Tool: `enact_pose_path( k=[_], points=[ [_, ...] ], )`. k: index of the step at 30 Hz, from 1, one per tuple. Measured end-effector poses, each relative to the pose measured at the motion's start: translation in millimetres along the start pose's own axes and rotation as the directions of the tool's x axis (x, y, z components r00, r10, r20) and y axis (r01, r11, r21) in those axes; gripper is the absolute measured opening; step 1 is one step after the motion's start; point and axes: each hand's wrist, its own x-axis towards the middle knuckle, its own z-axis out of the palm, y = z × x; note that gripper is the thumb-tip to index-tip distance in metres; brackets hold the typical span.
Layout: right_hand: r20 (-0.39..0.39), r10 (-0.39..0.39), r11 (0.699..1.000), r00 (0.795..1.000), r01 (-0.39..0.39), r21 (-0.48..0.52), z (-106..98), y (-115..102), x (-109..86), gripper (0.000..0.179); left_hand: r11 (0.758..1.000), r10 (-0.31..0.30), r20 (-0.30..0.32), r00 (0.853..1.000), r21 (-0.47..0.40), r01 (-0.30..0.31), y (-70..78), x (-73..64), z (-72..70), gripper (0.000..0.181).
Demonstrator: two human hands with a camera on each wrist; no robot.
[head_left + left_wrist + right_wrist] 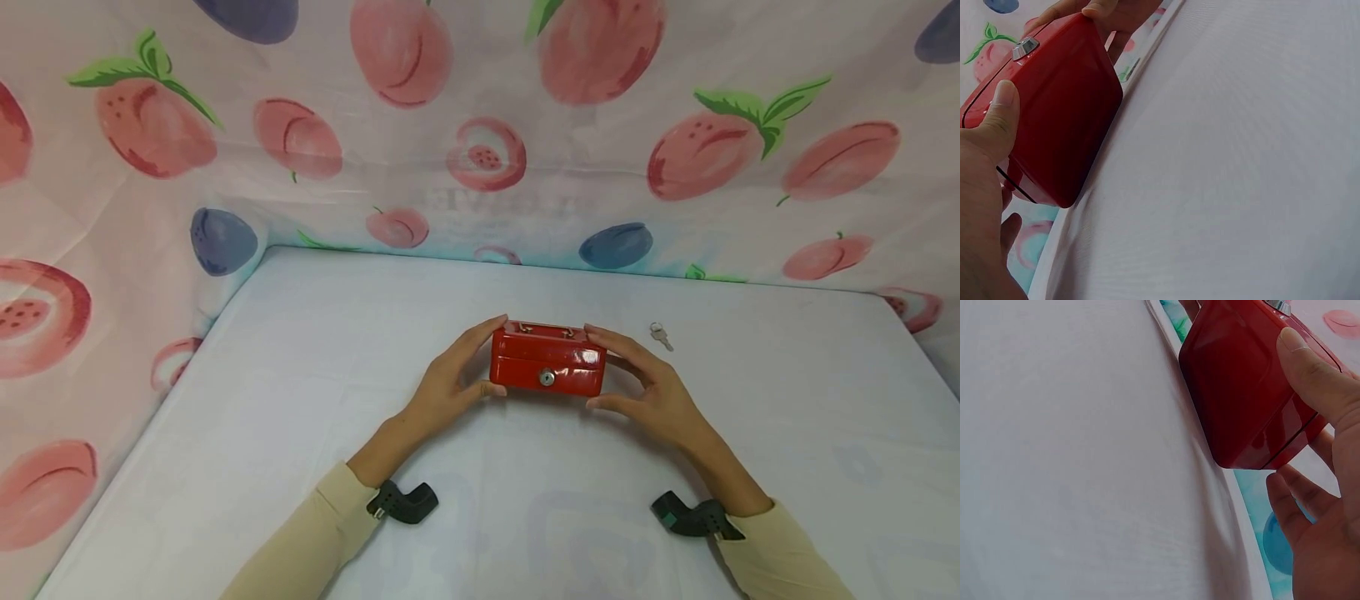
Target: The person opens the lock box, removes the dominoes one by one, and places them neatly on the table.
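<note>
A glossy red cash box [547,358] with a round silver lock [547,377] on its front is held between both hands. At its left end the left hand [450,379] grips it, thumb at the lower front edge and fingers at the top corner. The right hand [648,387] holds the opposite end in the same way. Both wrist views show the box's smooth red underside [1063,106] tipped into sight above the table. Its lid is closed, and a thin handle [546,328] lies along the top.
A small key on a ring [660,335] lies on the white-covered table [360,333], right of the box and beyond the right hand. Fruit-printed fabric [480,100] rises along the table's back and left edges. Each wrist wears a dark camera mount [405,502].
</note>
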Motion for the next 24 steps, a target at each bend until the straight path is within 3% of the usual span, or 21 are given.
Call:
enact_pose_path(
  k=[11, 24],
  points=[
    [-0.023, 0.025, 1.0, 0.999, -0.025, -0.011, 1.8, -1.9, 1.0, 0.078, 0.999, 0.048, -0.038, 0.998, -0.009, -0.049, -1.0, 1.0, 1.0, 0.076],
    [-0.02, 0.035, 0.999, 0.999, -0.035, 0.014, 2.8, -1.0, 1.5, 0.075, 0.998, 0.062, -0.069, 0.996, 0.029, -0.06, -0.5, 3.8, 0.8, 0.075]
  ],
)
